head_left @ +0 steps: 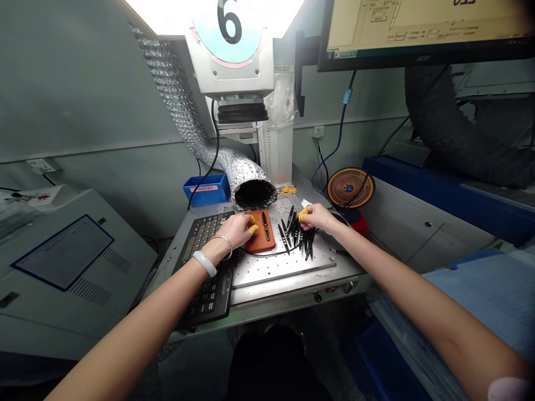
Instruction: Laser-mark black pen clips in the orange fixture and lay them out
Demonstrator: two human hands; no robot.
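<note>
An orange block (pixel 261 240) lies on the perforated metal plate (pixel 276 266) with one slim black part (pixel 266 224) resting in it. My left hand (pixel 238 229), with yellow finger cots, rests against the block's left edge, fingers curled and touching it. A pile of several more black parts (pixel 297 235) lies to the right of the block. My right hand (pixel 316 216), also in yellow cots, hovers over the top of that pile, fingertips pinched together at one of the black parts.
A laser head (pixel 234 55) marked 6 hangs above the plate, with a silver duct (pixel 246 184) opening behind the block. A keyboard (pixel 207 267) lies left, a blue bin (pixel 207 189) behind, an orange fan (pixel 350 188) right, a monitor (pixel 418 28) overhead.
</note>
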